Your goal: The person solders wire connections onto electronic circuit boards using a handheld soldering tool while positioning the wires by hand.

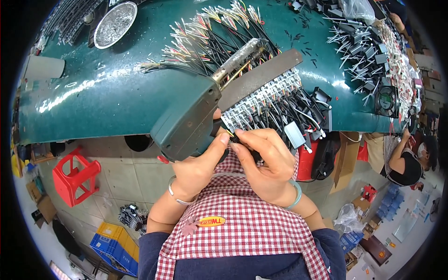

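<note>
My left hand (196, 170) is closed around the grip of a dark green heat gun (186, 122), most of its fingers hidden by the tool. The long metal nozzle (235, 60) points away over the table. My right hand (268, 163) is pinched at the table's near edge on thin wires, a yellow wire (229, 133) showing at the fingertips. My left thumb meets these wires from the other side. Just beyond my fingers stands a row of white connectors (261, 100) with black cables, beside a flat brown bar (261, 79).
Bundles of black cables with stripped coloured ends (210, 42) lie behind the bar. A metal bowl (115, 25) stands at the far left, more cables with grey parts (368, 60) and a small fan (387, 100) at right. A red stool (75, 177) stands on the floor; another person (406, 158) sits at right.
</note>
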{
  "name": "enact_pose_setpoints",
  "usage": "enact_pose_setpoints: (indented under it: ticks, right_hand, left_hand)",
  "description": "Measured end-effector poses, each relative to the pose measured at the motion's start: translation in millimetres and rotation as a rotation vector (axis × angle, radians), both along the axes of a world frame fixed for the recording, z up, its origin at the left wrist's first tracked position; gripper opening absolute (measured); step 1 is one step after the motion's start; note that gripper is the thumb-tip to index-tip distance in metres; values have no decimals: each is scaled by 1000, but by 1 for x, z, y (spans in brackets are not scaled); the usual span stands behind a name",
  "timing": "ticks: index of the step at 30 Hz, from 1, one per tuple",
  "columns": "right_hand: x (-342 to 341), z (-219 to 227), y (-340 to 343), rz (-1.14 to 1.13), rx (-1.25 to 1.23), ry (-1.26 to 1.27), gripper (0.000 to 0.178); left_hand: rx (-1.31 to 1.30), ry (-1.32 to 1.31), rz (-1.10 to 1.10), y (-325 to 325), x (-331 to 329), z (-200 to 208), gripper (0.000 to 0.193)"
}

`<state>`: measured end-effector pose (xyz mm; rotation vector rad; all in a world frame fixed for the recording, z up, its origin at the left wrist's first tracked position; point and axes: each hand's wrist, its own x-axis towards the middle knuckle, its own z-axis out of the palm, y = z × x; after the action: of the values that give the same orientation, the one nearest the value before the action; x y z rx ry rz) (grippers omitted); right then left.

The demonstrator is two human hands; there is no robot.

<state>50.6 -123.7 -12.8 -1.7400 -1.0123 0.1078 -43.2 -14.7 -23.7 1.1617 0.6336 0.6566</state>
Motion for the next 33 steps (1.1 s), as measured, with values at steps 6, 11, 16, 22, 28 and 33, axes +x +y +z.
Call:
enact_pose_setpoints:
  ticks: [6,11,16,22,28,33]
  right_hand:
    - [3,-8,-1,-49,-3,-111,33]
    - [4,-10,-1,-48,-13,-149,32]
    - [13,-15,-1,-106,-141,-163,29]
    - [17,-21,0,-146,-257,-252,22]
    - [20,-22,3,-162,-262,-261,22]
    - [20,-22,3,-156,-276,-267,22]
  left_hand:
    - [57,62,6,-8,2,0,40]
    - [43,34,-14,-12,-2,-6,36]
    - [34,185,-10,-8,-13,-6,30]
    - [443,291,-154,5,-57,-7,45]
    - [702,449,-111,8,-87,-14,24]
    - [832,430,-203,13,-91,-3,23]
